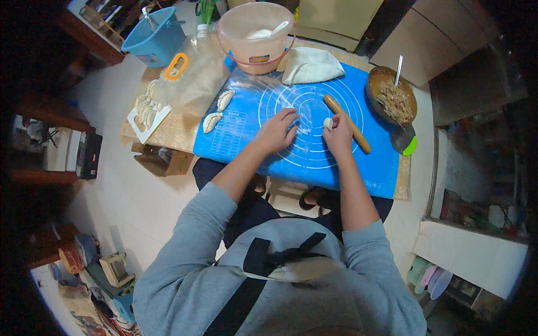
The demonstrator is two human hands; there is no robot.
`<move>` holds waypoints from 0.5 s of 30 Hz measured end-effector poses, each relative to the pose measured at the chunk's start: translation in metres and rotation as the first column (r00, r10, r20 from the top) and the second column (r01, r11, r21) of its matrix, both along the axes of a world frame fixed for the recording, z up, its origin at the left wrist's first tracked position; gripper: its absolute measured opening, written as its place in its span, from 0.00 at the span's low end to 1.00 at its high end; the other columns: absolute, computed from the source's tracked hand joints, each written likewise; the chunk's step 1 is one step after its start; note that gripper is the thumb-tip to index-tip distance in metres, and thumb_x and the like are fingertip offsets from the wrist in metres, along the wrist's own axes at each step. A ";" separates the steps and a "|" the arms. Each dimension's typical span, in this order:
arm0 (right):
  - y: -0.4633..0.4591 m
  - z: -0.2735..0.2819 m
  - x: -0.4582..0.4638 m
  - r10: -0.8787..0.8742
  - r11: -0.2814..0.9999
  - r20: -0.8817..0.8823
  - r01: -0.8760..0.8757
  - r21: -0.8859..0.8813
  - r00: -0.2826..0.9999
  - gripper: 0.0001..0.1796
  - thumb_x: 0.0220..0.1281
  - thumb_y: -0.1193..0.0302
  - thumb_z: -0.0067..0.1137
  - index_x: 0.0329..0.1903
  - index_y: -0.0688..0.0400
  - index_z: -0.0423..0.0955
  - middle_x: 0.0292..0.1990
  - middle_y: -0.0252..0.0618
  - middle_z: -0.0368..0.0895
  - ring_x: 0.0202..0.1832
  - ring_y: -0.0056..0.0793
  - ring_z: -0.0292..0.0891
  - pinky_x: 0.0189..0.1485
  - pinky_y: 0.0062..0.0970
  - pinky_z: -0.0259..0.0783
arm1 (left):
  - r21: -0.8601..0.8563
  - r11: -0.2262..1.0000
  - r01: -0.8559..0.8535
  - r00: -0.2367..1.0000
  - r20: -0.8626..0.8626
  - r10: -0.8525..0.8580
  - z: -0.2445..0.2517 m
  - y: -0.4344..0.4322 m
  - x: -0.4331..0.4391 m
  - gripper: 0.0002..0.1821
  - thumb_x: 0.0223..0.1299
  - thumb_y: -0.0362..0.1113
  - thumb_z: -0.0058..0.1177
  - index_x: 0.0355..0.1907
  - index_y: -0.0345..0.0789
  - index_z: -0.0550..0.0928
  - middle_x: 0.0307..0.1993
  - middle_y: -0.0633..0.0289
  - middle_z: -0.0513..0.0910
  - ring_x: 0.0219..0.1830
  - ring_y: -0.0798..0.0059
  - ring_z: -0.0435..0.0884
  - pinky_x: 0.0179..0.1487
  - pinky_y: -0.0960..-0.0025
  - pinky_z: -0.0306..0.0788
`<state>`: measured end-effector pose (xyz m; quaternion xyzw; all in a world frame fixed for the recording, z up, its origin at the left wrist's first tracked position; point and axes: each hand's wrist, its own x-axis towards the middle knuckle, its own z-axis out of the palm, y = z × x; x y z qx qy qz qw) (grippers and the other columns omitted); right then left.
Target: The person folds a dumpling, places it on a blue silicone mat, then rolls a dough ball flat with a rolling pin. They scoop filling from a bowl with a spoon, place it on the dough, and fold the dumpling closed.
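My right hand (338, 134) pinches a small piece of white dough (328, 123) between thumb and fingers, just left of a wooden rolling pin (357, 130). My left hand (277, 131) lies low over the blue silicone mat (269, 164), fingers spread; a bit of something pale shows at its fingertips, and whether it touches that is unclear. Flour dusts the mat's printed circles between my hands. Two folded dumplings (226, 99) lie at the mat's left side. More dumplings (147, 111) sit in a heap on a white tray (145, 135) further left.
A metal bowl of filling (394, 98) with utensils stands at the right, beside a black and green utensil (408, 144). Along the back are a clear pink bucket (252, 50) with flour and a scoop, a white cloth (313, 67), a plastic bag (197, 84) and a blue bucket (155, 44).
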<state>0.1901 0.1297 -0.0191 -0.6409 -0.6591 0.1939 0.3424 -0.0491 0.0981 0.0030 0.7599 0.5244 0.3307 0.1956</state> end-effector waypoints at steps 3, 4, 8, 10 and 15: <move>0.009 0.005 -0.009 0.081 0.996 0.078 -0.084 0.040 0.994 0.19 0.56 0.73 0.70 0.49 0.59 0.74 0.43 0.53 0.83 0.49 0.53 0.81 0.54 0.49 0.76 | 0.104 0.993 -0.056 0.998 0.041 0.052 -0.007 -0.017 -0.021 0.15 0.65 0.31 0.60 0.53 0.31 0.84 0.63 0.46 0.79 0.61 0.44 0.80 0.66 0.54 0.75; 0.015 0.003 -0.015 0.087 0.996 0.057 -0.088 0.009 0.995 0.18 0.56 0.72 0.70 0.49 0.60 0.77 0.45 0.54 0.82 0.50 0.54 0.80 0.55 0.49 0.75 | 0.121 0.985 -0.126 0.991 0.062 0.119 -0.010 -0.016 -0.029 0.14 0.65 0.30 0.60 0.53 0.31 0.84 0.61 0.46 0.80 0.60 0.44 0.80 0.66 0.54 0.75; 0.036 -0.002 -0.057 0.202 0.979 0.031 -0.202 0.023 0.979 0.19 0.57 0.71 0.70 0.51 0.62 0.79 0.46 0.54 0.83 0.51 0.55 0.81 0.57 0.48 0.76 | 0.018 0.958 -0.287 0.913 0.308 0.268 -0.007 -0.004 -0.031 0.14 0.66 0.27 0.59 0.53 0.31 0.83 0.59 0.48 0.82 0.58 0.49 0.82 0.64 0.56 0.76; 0.038 0.007 -0.080 0.342 0.939 0.013 -0.341 -0.039 0.940 0.21 0.58 0.70 0.71 0.54 0.62 0.80 0.45 0.53 0.83 0.51 0.54 0.81 0.59 0.46 0.76 | -0.133 0.950 -0.283 0.797 0.518 0.310 -0.013 0.004 -0.033 0.17 0.70 0.29 0.57 0.59 0.31 0.80 0.61 0.50 0.81 0.61 0.53 0.81 0.67 0.58 0.73; 0.049 0.000 -0.093 0.327 0.923 -0.518 -0.384 -0.003 0.790 0.24 0.73 0.62 0.60 0.64 0.63 0.76 0.58 0.47 0.81 0.59 0.37 0.79 0.65 0.35 0.72 | -0.430 0.900 -0.065 0.386 0.821 0.420 -0.037 0.024 0.019 0.34 0.84 0.51 0.42 0.80 0.31 0.63 0.78 0.51 0.66 0.80 0.60 0.62 0.82 0.59 0.53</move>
